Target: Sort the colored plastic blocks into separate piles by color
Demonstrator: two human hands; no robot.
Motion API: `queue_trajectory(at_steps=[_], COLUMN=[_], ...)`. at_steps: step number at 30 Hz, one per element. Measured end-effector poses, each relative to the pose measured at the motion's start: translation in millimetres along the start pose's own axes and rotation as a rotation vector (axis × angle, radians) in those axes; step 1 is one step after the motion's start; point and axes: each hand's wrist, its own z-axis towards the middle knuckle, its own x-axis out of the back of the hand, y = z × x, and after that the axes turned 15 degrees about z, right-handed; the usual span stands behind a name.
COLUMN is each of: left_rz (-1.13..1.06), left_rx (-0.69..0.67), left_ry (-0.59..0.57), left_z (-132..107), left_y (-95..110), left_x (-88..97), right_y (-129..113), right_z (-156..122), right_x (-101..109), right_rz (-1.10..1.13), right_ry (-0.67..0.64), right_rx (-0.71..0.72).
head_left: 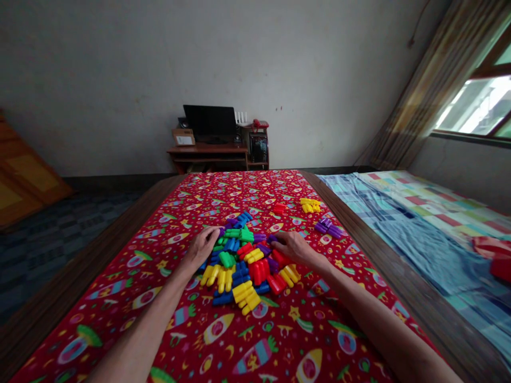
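Note:
A heap of plastic toy building blocks (241,276) in red, yellow, green, blue and purple lies on the red patterned cloth (255,346). At the heap's upper left edge, my left hand (203,246) has its fingers closed on a purple building block (221,232), with green blocks right beside it. Across the heap, my right hand (294,247) pinches another purple building block (272,239) at its fingertips, just above a red block (279,259). Both palms face down, and the fingers partly hide the pieces they touch.
Apart from the heap lie a yellow block group (310,205), a purple one (328,228) and a small red one (279,208). Dark wooden edges (359,229) flank the cloth. A bed (403,229) stands right; a desk with a monitor (211,123) is by the wall.

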Motion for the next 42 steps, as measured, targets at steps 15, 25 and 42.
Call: queue_trajectory(at_steps=[15, 25, 42], left_rz=[0.015, 0.012, -0.023], left_rx=[0.005, 0.025, 0.022], left_ry=[0.001, 0.009, 0.007], left_z=[0.1, -1.6, -0.1], left_y=[-1.7, 0.9, 0.8], left_x=[-2.8, -1.1, -1.5], right_y=[56.2, -3.0, -15.6], right_z=[-23.7, -7.8, 11.0], right_x=[124.8, 32.1, -28.2], right_rz=[-0.486, -0.206, 0.279], right_ry=[0.010, 0.065, -0.070], right_rx=[-0.536, 0.126, 0.049])
